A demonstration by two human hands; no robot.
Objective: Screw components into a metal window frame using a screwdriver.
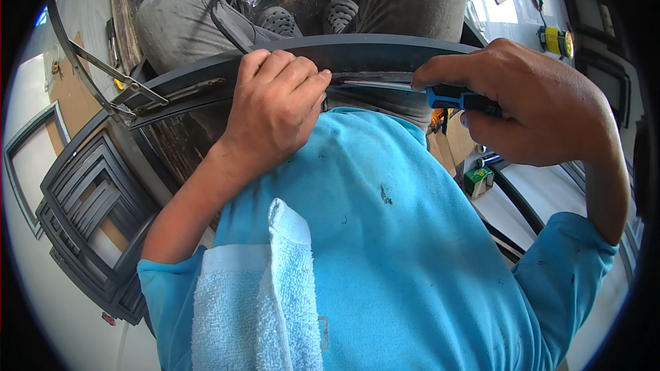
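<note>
A dark grey metal frame [364,47] lies across my lap, with a narrow groove along the side facing my body. My left hand [278,99] is closed over its bar near the middle, fingers curled on the edge. A thin black strip [225,26] runs down to this hand from the far side; whether the fingers pinch it is hidden. My right hand [526,99] is wrapped round the blue and black handle of a screwdriver [450,97]. Its shaft points left along the groove, the tip close to my left fingers. A metal hinge arm [148,92] is attached at the frame's left end.
Several dark frames [93,196] are stacked on the left, with more frames [605,82] at the far right. A yellow and black tape measure [555,42] and a small green box [478,182] lie on the right. A light blue towel [292,288] hangs over my shirt.
</note>
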